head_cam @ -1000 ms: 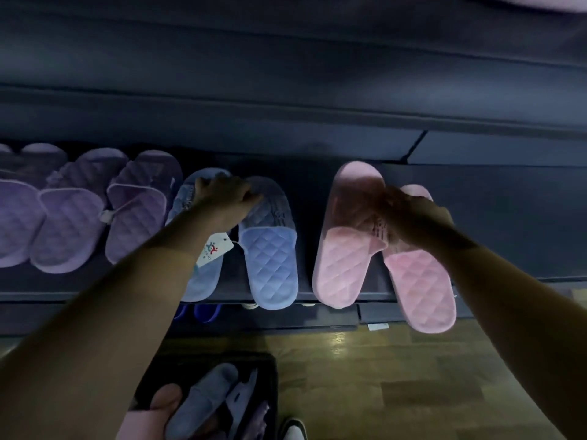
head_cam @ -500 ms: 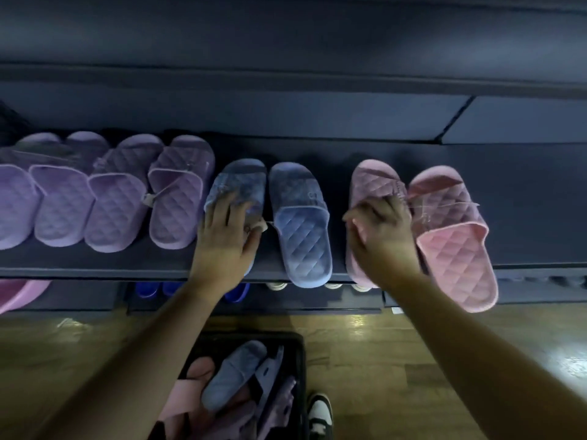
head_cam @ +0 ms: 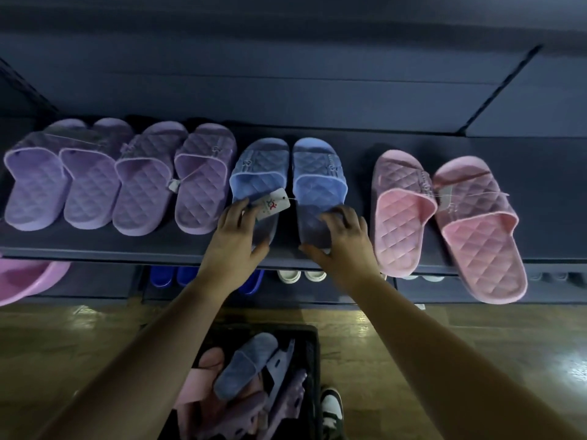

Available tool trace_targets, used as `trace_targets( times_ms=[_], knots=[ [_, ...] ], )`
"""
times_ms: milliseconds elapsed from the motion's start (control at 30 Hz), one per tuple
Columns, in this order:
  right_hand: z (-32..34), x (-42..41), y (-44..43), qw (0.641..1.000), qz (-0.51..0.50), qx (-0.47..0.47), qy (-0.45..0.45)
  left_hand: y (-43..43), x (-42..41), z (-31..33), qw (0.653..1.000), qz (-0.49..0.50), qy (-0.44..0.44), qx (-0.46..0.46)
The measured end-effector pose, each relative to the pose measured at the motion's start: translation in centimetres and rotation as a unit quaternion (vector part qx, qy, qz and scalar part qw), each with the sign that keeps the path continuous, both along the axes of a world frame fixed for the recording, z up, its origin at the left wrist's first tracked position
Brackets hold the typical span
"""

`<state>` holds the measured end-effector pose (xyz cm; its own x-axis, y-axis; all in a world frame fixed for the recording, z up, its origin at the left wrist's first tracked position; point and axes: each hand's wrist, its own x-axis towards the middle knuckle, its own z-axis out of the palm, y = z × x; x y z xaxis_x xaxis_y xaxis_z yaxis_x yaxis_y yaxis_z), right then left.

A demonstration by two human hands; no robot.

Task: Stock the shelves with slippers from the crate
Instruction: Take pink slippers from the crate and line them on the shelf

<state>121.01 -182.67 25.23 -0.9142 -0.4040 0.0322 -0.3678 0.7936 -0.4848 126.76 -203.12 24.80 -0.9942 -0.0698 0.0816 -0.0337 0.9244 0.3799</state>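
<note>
Two blue quilted slippers, the left one [head_cam: 257, 166] and the right one [head_cam: 317, 173], lie side by side on the dark shelf [head_cam: 127, 246], toes to the back. My left hand [head_cam: 235, 239] grips the heel of the left one, beside its white tag [head_cam: 271, 204]. My right hand [head_cam: 343, 239] grips the heel of the right one, thumb at the shelf's front edge. A pink pair [head_cam: 400, 211] lies to the right, its outer slipper [head_cam: 479, 236] overhanging the edge. Several purple slippers [head_cam: 143, 185] fill the left. The black crate [head_cam: 309, 360] on the floor below holds more slippers [head_cam: 244, 363].
Bare shelf stretches right of the pink pair [head_cam: 546, 201]. A lower shelf holds blue shoes [head_cam: 165, 276] and white shoes [head_cam: 301, 276]. A pink basin [head_cam: 22, 281] pokes in at the left. My shoe [head_cam: 332, 408] stands beside the crate on the wooden floor.
My right hand let go of the pink pair and moved left onto the right blue slipper's heel. My left hand slid down to the left blue slipper's heel. The view pulled back.
</note>
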Motion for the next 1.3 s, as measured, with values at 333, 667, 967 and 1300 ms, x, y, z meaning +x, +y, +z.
trace_targets(
  times_ms=[333,667,967,1300],
  knots=[
    [0.8,-1.3,0.0,0.999,0.038,-0.004,-0.004,4.0,-2.4,0.3,0.995,0.077,0.056,-0.004],
    [3.2,-1.5,16.7,0.970,-0.189,0.065,0.139,16.2,-3.8,1.7,0.993,-0.061,0.047,0.090],
    [1.4,-0.1,22.6,0.964,-0.252,0.058,-0.059,21.9,-3.9,-0.5,0.986,-0.039,0.018,0.160],
    [2.8,-1.3,22.5,0.938,-0.330,-0.097,-0.041,24.4,-5.3,-1.1,0.986,-0.001,0.002,0.169]
  ],
)
